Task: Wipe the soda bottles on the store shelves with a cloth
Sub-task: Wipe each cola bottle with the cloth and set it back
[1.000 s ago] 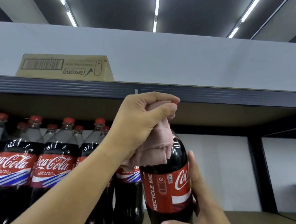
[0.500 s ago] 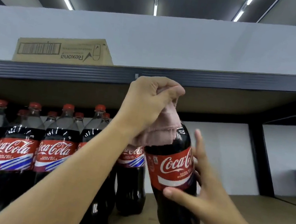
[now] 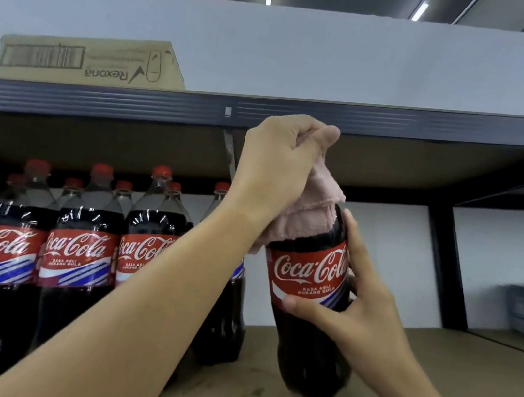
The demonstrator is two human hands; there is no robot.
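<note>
Now wiping: left hand (image 3: 280, 163), fingers curled, pressing pink cloth (image 3: 306, 212) over neck of tilted soda bottle (image 3: 307, 294) at shelf (image 3: 433, 363) front, right hand (image 3: 354, 302) gripping label at 3 o'clock; next, presumably, cloth down toward 6 o'clock.

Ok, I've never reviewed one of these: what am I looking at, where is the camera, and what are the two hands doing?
No machine here: a person wears a camera on the head, looking forward and up at a store shelf. The two arms reaching in are their own. The left hand grips a pink cloth bunched over the top of a tilted Coca-Cola bottle, hiding its cap. The right hand holds that bottle at its red label, fingers along its side. Its base rests on the shelf. To the left stand more Coca-Cola bottles in rows. On the shelf above lies a Rexona carton, upside down.
</note>
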